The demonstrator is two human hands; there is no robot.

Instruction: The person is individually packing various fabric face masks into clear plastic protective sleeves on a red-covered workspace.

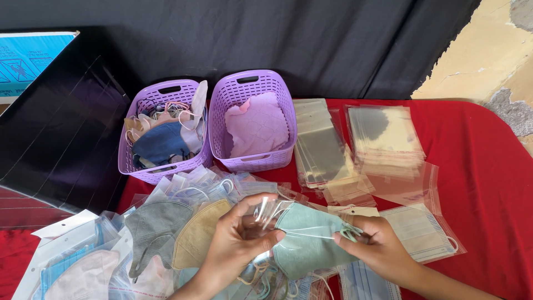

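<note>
Pinching a clear sleeve (266, 214), left fingers (261, 236); right fingers (347, 239) grip green mask (305, 239).

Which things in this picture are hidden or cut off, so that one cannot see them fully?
- Head view: green mask, its ends covered by the left hand and right hand.
- Left basket: lower masks buried under the dark blue one.
- Packed masks: cut off by the bottom edge.
</note>
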